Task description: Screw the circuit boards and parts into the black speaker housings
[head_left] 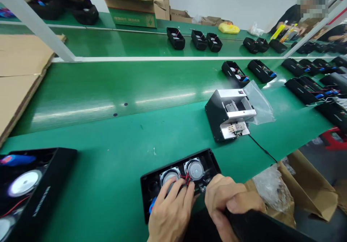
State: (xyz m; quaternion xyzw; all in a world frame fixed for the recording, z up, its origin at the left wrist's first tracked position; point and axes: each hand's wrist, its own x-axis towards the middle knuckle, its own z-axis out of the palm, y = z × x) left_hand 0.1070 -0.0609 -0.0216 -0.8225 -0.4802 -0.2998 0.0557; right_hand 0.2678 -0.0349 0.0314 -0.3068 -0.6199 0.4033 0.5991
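A black speaker housing (177, 164) lies open side up on the green bench in front of me. Inside it are two round silver speaker drivers (195, 169), red wires (187, 178) and a blue part (152, 204) at its left end. My left hand (172, 209) reaches over the near wall and grips the housing, its fingertips at the left driver and the wires. At the housing's right end, my right hand (227, 202) is closed in a fist around something mostly hidden. A dark shape shows below that fist, and a small metallic glint lies just left of it.
Another open speaker housing (58, 184) stands at the left. A black-and-silver machine (230, 113) with a cable sits beyond my hands. More housings (303, 90) line the right and the far belt. Cardboard (21, 72) lies left; a carton (311, 188) stands lower right. Two co-workers are across the bench.
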